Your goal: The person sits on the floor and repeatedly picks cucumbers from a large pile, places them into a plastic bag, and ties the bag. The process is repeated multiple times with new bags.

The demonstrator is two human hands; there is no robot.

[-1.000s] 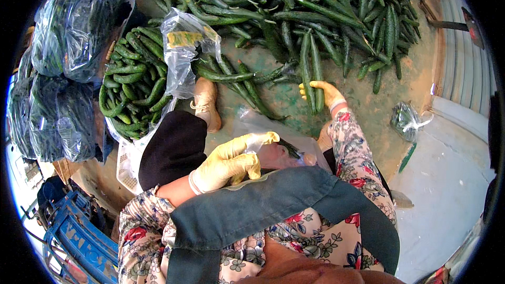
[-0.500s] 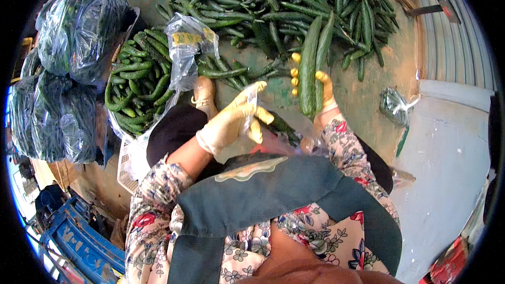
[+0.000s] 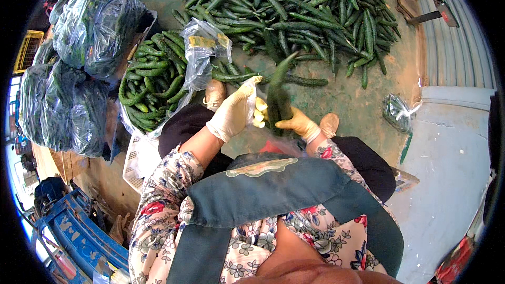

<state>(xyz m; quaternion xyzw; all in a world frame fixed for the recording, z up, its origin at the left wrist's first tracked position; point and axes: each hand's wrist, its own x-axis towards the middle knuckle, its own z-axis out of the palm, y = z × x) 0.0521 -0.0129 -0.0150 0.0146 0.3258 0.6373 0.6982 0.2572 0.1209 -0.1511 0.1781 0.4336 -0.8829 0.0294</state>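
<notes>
My right hand (image 3: pixel 299 124), in a yellowish glove, is closed round dark green cucumbers (image 3: pixel 279 97), held roughly upright in front of me and smeared by motion. Beside it, my left hand (image 3: pixel 235 109), in a pale glove, grips a thin clear plastic bag (image 3: pixel 251 106). The bag's lower part is faint and mostly hidden between my hands and the dark apron (image 3: pixel 268 189). Beyond my hands a large heap of cucumbers (image 3: pixel 294 23) covers the floor, with a few loose ones (image 3: pixel 305 81) at its near edge.
At left, a white crate (image 3: pixel 138 164) holds curved cucumbers (image 3: pixel 150 81), with crumpled clear plastic (image 3: pixel 202 55) on its edge. Filled bags (image 3: pixel 76 105) are stacked farther left. A small tied bag (image 3: pixel 398 111) lies at right. A blue metal frame (image 3: pixel 84 231) stands at lower left.
My right hand has brought the cucumbers left and nearer, toward my left hand and the plastic. My left hand keeps its grip, and the whole view has shifted slightly.
</notes>
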